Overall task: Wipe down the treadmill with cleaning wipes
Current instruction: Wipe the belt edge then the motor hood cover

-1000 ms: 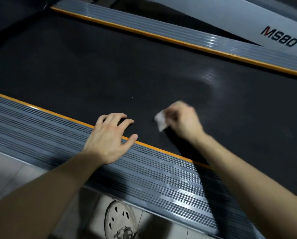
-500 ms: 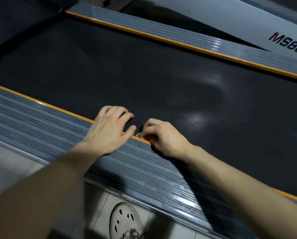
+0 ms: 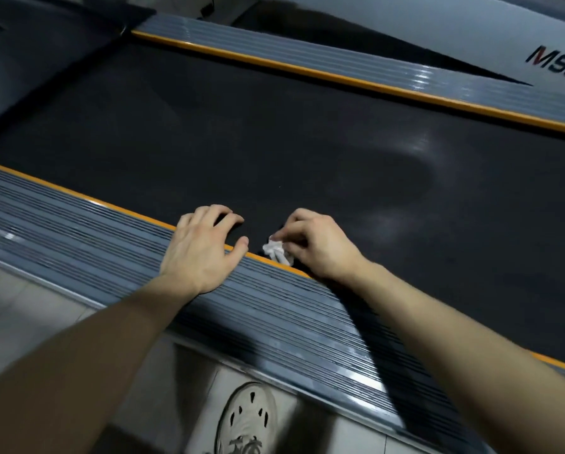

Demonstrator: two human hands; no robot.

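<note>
While the left grip (image 3: 199,247) rests wide on the near rail (image 3: 77,237), the right grip (image 3: 320,244) pinches a crumpled wipe (image 3: 277,252) at the treadmill belt (image 3: 307,142) edge. Done: one sheeny belt patch (apparently damp). Left, likely: rails, remaining belt.

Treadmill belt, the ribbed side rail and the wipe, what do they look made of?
The belt: dark, matte, rubber-like sheet, finely textured, with dull sheen patches. The side rail: grey and glossy, probably plastic or coated metal; its ribs catch sharp highlights. The wipe: white, thin, crumpled, likely nonwoven cloth or paper.
</note>
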